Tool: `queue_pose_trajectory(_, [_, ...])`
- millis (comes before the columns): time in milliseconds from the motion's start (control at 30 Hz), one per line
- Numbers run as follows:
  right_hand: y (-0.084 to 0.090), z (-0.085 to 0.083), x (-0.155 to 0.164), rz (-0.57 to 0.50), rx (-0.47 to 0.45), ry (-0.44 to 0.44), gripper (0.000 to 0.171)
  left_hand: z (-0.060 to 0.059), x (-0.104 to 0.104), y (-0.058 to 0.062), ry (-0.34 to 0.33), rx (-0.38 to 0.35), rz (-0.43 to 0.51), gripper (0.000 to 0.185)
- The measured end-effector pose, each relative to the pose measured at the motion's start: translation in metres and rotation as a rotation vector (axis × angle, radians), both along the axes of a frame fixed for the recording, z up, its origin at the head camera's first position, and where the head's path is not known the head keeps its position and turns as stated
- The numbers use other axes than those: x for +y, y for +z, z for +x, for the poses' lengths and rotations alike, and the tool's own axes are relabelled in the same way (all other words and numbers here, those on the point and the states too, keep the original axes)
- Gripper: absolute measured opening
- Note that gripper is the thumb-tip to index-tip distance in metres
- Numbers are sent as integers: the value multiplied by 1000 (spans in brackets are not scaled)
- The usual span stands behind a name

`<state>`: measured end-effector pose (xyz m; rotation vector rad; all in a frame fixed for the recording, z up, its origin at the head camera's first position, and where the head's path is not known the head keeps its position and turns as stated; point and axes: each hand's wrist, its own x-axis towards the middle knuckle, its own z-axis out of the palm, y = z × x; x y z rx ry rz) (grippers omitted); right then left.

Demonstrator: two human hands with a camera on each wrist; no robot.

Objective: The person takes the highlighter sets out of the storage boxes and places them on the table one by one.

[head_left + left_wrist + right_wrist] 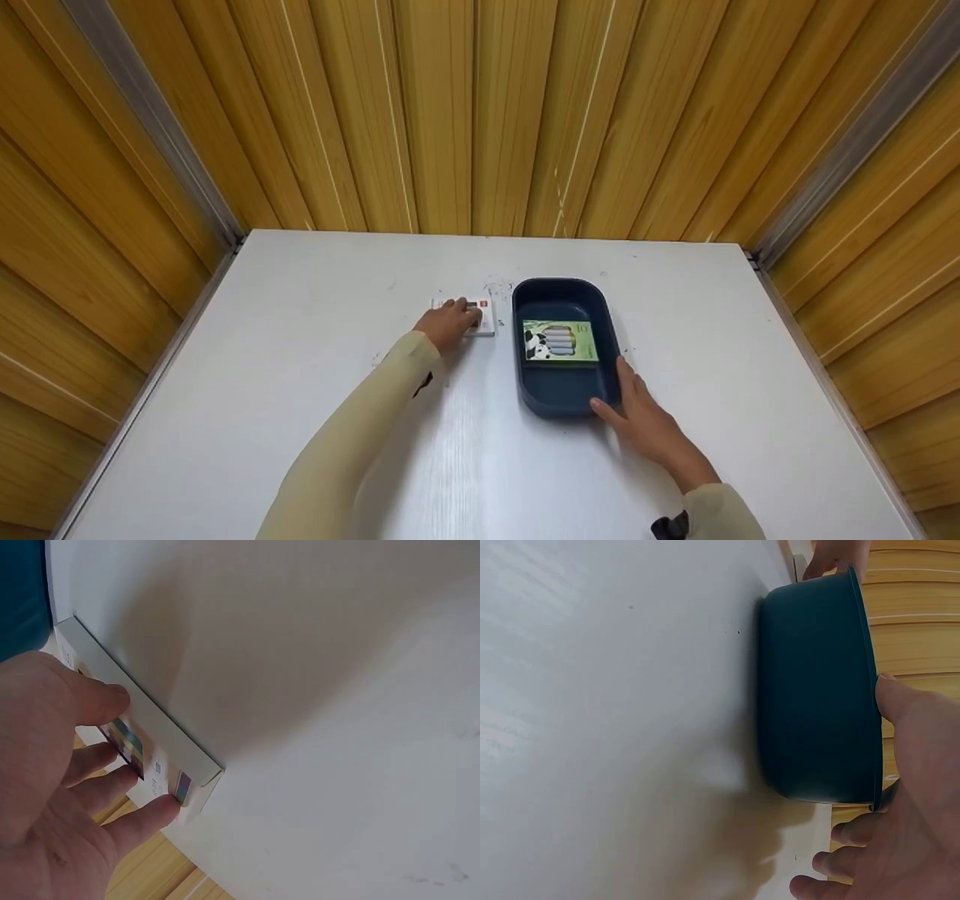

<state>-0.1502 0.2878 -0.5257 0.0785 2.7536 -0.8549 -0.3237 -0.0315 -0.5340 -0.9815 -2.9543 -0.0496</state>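
Note:
A flat white box (pixel 487 318) with a printed face lies on the table, left of a dark blue tub (pixel 566 390). My left hand (pixel 450 324) holds this box from above, thumb by its near edge and bent fingers over the printed face. In the left wrist view the thumb (pixel 105 701) overlaps the box's white side. My right hand (pixel 645 420) touches the tub's near right corner, its thumb at the rim and fingers stretched along the outer wall. Inside the tub lies a green box (pixel 585 345) with a panda picture and pale sticks printed on it.
The white table (pixel 300 375) carries some dark scuff marks behind the white box. Yellow wood-patterned panels (pixel 435 112) rise behind it and on both sides, with grey metal posts at the corners.

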Motion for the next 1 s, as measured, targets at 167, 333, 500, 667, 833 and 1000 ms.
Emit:
queue_pose_trajectory(167, [0,1,0,7,-3,6,96,2,0,2,-3,-9,-32,39])
queue_pose_trajectory(333, [-1,4,1,8,-26,2,97,9,4,4,-17,-28,-31,45])
queue_pose_trajectory(500, [-1,3,2,3,-20,4,97,12,10,9,-42,10,-36,45])
queue_pose_trajectory(667, [-2,3,3,-4,8,11,95,14,14,14,-52,32,-61,45])
queue_pose_trajectory(833, [-3,3,2,1,7,19,95,16,15,16,-72,42,-77,46])
queue_pose_trajectory(1000, [-3,0,1,-6,1,7,95,14,13,21,-86,70,-83,45])
